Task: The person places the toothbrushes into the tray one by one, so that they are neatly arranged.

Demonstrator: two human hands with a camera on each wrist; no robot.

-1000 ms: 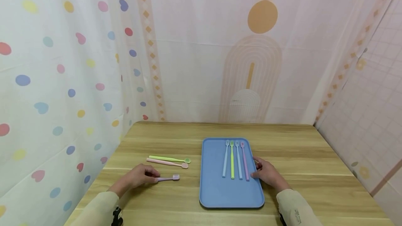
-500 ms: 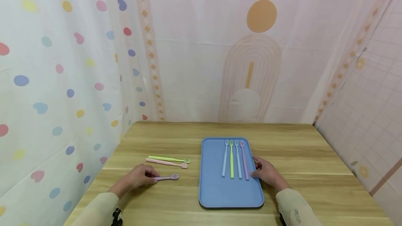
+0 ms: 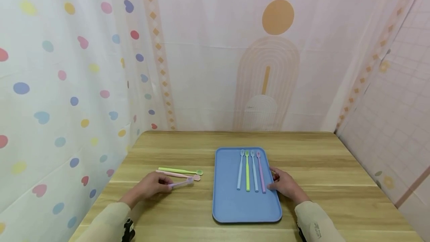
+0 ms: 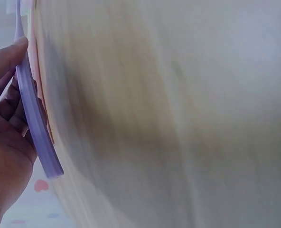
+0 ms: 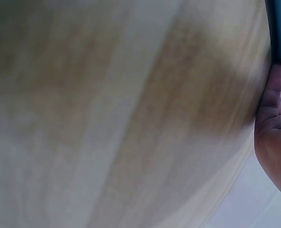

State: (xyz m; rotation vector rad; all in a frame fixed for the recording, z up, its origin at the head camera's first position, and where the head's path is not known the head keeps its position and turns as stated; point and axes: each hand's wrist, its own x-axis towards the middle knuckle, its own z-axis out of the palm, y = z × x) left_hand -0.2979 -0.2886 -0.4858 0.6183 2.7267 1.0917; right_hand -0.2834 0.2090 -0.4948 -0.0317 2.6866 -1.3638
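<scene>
The left hand pinches a purple toothbrush by the handle; the right hand pinches the tray at three o'clock, seemingly steadying it.

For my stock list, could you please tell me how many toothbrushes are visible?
7: four toothbrushes on the blue tray, a green one and a pink one on the table, and a purple one in the left hand.

Dotted curtain — left; arch-print curtain — behind; wood-grain table below
</scene>
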